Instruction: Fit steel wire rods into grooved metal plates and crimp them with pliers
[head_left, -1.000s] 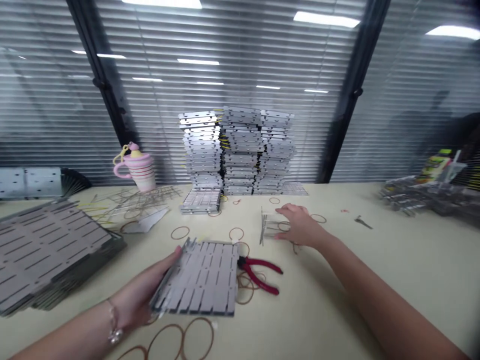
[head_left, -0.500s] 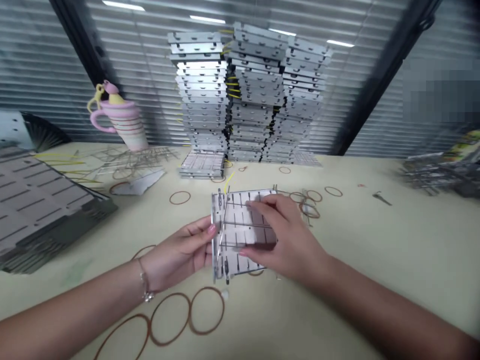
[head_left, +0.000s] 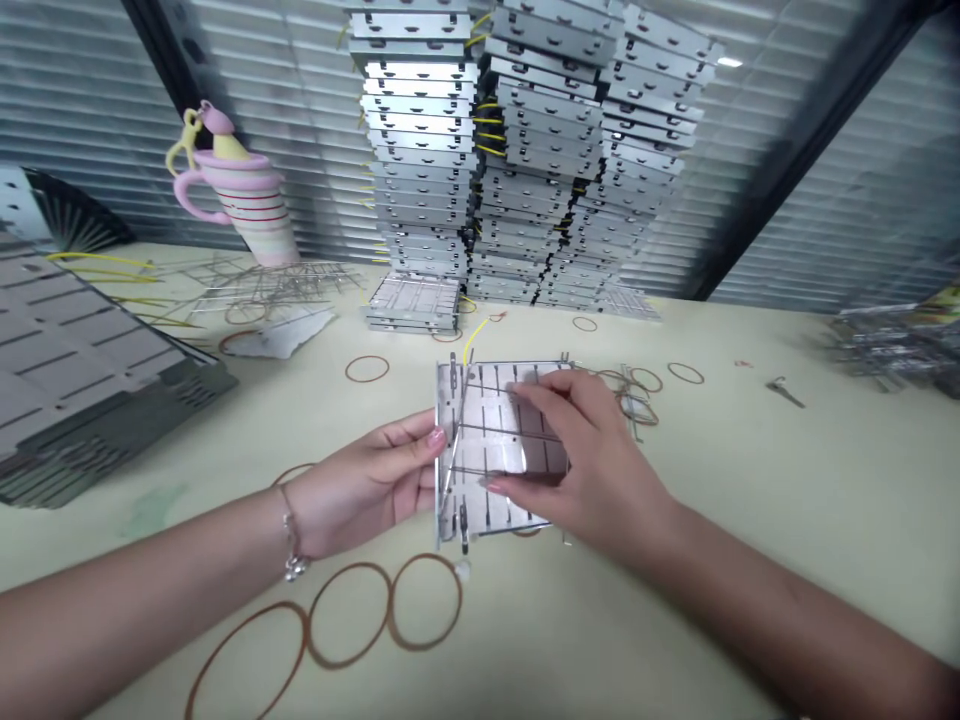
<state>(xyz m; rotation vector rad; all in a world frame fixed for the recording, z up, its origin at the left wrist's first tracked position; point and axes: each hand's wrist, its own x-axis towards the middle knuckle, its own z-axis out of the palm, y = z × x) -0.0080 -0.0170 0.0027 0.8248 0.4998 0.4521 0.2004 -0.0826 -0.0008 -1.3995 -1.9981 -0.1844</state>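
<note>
A square slotted metal plate (head_left: 487, 440) with a thin wire frame laid over it is held just above the table in front of me. My left hand (head_left: 367, 485) grips its left edge, thumb on top. On the plate's right half lies my right hand (head_left: 592, 460), fingers curled over the wire frame and pressing it onto the plate. Several brown rubber bands (head_left: 360, 625) lie on the table just below my hands.
Tall stacks of metal plates (head_left: 517, 150) stand at the back, a short stack (head_left: 414, 300) in front. A pink cup (head_left: 251, 205) and loose wire frames (head_left: 262, 285) sit at back left. A pile of large slotted plates (head_left: 75, 380) is at left. More rubber bands (head_left: 637, 385) lie right.
My right hand came back from the table with a wire frame and set it on the plate. My left hand turned the plate upright toward me. The view dropped and moved closer.
</note>
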